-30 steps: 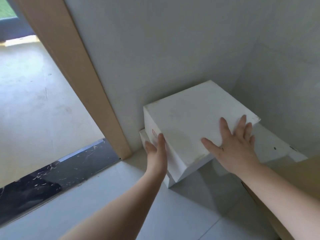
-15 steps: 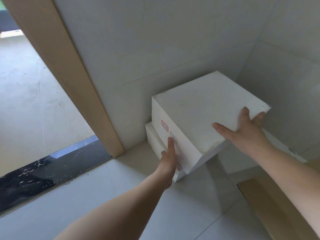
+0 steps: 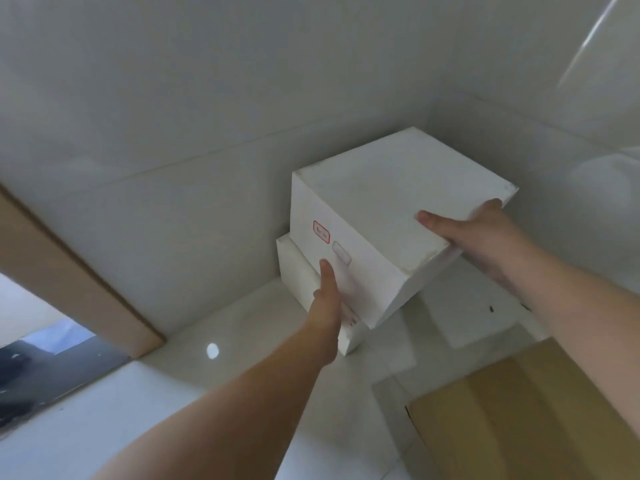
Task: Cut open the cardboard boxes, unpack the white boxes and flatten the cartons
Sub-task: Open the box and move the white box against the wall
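A white box (image 3: 391, 202) with a red-framed label on its side is tilted above a lower white box (image 3: 294, 268) in the corner of the room. My left hand (image 3: 327, 299) presses flat against its left side face, fingers straight. My right hand (image 3: 478, 233) holds its right edge, thumb on the top face and fingers wrapped round the far side. A further white box (image 3: 485, 320) lies on the floor to the right, under the raised one. A brown cardboard carton (image 3: 519, 410) shows at the lower right.
Tiled walls meet in a corner right behind the boxes. A wooden door frame (image 3: 69, 271) runs down the left, with a dark threshold strip (image 3: 52, 368) beside it. Pale floor tiles (image 3: 214, 393) lie under my arms.
My right hand slid from flat on the top face to a hold on the box's right edge. The upper box rose and tilted, and my left hand stayed flat against its side.
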`<action>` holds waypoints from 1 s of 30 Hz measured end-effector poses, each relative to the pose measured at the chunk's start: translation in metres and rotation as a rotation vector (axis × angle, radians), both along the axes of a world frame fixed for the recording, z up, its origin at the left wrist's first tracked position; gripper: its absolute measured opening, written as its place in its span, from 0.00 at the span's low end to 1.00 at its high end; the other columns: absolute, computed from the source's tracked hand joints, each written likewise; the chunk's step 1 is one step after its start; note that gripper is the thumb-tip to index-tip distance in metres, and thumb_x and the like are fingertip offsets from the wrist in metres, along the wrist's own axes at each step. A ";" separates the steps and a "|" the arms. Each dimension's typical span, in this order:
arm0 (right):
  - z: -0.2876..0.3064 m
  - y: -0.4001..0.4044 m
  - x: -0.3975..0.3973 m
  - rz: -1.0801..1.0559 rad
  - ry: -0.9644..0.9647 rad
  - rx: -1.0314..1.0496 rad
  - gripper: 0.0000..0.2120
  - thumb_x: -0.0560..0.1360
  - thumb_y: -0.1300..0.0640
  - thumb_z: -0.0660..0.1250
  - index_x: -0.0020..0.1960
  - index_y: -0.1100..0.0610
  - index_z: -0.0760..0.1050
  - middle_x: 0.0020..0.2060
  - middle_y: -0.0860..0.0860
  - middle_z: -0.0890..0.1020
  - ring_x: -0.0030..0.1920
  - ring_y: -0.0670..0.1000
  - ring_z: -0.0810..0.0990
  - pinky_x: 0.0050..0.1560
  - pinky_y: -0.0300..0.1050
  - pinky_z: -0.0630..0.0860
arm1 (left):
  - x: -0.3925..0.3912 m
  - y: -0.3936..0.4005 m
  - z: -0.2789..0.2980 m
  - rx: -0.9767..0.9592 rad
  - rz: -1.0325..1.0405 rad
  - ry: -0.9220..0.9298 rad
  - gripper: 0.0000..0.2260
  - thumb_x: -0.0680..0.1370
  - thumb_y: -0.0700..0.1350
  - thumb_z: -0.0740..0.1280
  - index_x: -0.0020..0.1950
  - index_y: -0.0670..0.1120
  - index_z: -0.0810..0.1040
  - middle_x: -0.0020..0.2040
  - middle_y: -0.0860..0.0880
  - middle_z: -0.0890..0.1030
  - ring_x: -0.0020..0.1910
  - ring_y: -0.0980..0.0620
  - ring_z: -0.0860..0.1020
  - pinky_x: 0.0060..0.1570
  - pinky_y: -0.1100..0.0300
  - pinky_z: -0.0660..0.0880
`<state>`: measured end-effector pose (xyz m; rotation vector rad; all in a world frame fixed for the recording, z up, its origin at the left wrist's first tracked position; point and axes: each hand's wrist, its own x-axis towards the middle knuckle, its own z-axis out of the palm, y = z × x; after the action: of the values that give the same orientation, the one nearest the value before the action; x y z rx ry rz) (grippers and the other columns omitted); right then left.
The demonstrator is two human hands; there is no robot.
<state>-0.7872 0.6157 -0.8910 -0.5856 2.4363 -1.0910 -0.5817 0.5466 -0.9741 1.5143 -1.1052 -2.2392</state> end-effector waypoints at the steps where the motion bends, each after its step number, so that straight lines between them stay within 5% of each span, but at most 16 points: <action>1: -0.005 0.000 -0.009 -0.031 -0.050 -0.047 0.74 0.42 0.27 0.77 0.76 0.60 0.50 0.68 0.53 0.72 0.65 0.53 0.74 0.65 0.53 0.72 | -0.005 0.000 -0.003 0.026 0.002 0.008 0.48 0.67 0.78 0.51 0.79 0.51 0.46 0.78 0.52 0.54 0.76 0.46 0.55 0.73 0.40 0.50; 11: -0.001 -0.024 -0.059 -0.177 -0.175 -0.374 0.60 0.40 0.36 0.83 0.65 0.60 0.66 0.55 0.51 0.81 0.51 0.52 0.82 0.52 0.51 0.80 | -0.070 -0.023 -0.007 0.082 -0.090 0.084 0.46 0.66 0.79 0.50 0.78 0.56 0.51 0.77 0.55 0.59 0.75 0.44 0.59 0.72 0.38 0.51; 14: -0.014 -0.029 -0.088 -0.168 -0.157 -0.412 0.60 0.36 0.35 0.83 0.63 0.57 0.72 0.53 0.50 0.83 0.50 0.52 0.83 0.53 0.52 0.80 | -0.091 -0.021 -0.003 0.013 -0.181 0.088 0.53 0.59 0.83 0.48 0.78 0.57 0.47 0.77 0.56 0.56 0.76 0.46 0.57 0.73 0.39 0.50; 17: -0.003 -0.031 -0.069 -0.153 -0.184 -0.398 0.57 0.43 0.35 0.82 0.66 0.56 0.68 0.57 0.49 0.80 0.53 0.51 0.81 0.50 0.51 0.80 | -0.092 -0.020 -0.003 -0.045 -0.197 0.069 0.57 0.53 0.83 0.48 0.78 0.56 0.49 0.77 0.56 0.56 0.76 0.48 0.56 0.73 0.41 0.48; 21: -0.009 -0.022 -0.057 -0.142 -0.276 -0.348 0.46 0.58 0.35 0.75 0.69 0.50 0.60 0.64 0.46 0.72 0.61 0.59 0.73 0.58 0.65 0.72 | -0.072 -0.010 -0.007 -0.474 -0.382 -0.017 0.33 0.78 0.66 0.51 0.77 0.49 0.49 0.78 0.51 0.51 0.76 0.49 0.54 0.74 0.52 0.49; 25: -0.023 -0.023 -0.055 -0.175 -0.339 -0.407 0.34 0.67 0.35 0.68 0.68 0.44 0.59 0.64 0.44 0.72 0.59 0.63 0.74 0.59 0.67 0.70 | -0.074 0.001 -0.024 -0.841 -0.586 -0.184 0.47 0.76 0.60 0.65 0.76 0.41 0.35 0.78 0.46 0.38 0.77 0.47 0.45 0.75 0.53 0.46; 30: -0.027 -0.032 -0.061 -0.143 -0.356 -0.424 0.37 0.63 0.35 0.67 0.66 0.43 0.55 0.65 0.43 0.73 0.58 0.58 0.75 0.57 0.63 0.72 | -0.091 -0.004 -0.027 -0.892 -0.529 -0.279 0.41 0.79 0.50 0.65 0.77 0.39 0.37 0.78 0.43 0.40 0.75 0.42 0.56 0.72 0.56 0.56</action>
<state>-0.8483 0.5841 -0.9182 -0.3057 1.9741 -1.6351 -0.6729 0.5431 -1.0007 1.2098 -2.3793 -1.3647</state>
